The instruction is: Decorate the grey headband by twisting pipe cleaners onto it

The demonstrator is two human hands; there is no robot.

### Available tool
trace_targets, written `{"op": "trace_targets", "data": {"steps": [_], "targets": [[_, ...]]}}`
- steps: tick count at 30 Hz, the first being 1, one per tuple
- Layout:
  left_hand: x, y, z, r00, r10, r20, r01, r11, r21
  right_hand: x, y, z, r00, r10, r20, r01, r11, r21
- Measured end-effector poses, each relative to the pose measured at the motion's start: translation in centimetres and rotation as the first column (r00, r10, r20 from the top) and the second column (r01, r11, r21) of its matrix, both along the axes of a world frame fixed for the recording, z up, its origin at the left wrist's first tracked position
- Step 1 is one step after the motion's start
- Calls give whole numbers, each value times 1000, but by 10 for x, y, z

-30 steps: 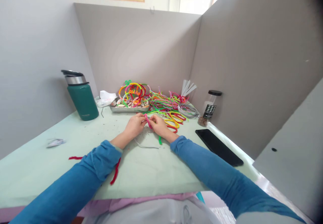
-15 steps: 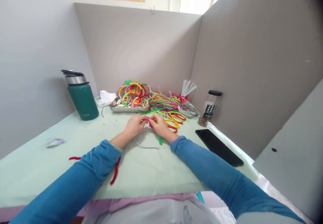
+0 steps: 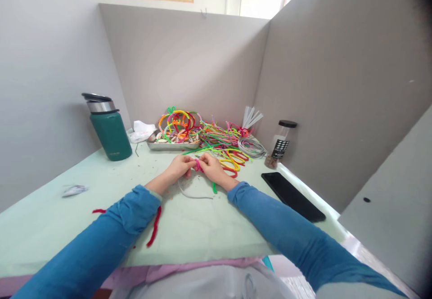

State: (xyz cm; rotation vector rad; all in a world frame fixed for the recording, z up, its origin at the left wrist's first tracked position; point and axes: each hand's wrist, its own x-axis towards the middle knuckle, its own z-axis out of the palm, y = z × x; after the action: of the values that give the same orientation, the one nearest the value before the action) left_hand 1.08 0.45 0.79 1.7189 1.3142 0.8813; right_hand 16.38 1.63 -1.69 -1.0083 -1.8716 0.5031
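At frame centre, the left hand and right hand pinch a pink pipe cleaner between closed fingertips, below a tangled pile of pipe cleaners.

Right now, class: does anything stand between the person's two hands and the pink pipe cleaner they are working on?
Nothing visible does. The left hand and right hand both pinch the fuzzy pink pipe cleaner directly, above the pale green table. A thin white wire lies below, apart from the grip.
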Motion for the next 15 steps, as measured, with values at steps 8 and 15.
{"op": "trace_targets", "data": {"steps": [8,15], "targets": [[2,1,-4,998,-4,65,6,999,-37,0,1,-1,998,-5,68,5,1000,-1],[1,2,-6,995,3,97,0,1000,-26,0,-1,0,996,5,89,-6,1000,12]]}}
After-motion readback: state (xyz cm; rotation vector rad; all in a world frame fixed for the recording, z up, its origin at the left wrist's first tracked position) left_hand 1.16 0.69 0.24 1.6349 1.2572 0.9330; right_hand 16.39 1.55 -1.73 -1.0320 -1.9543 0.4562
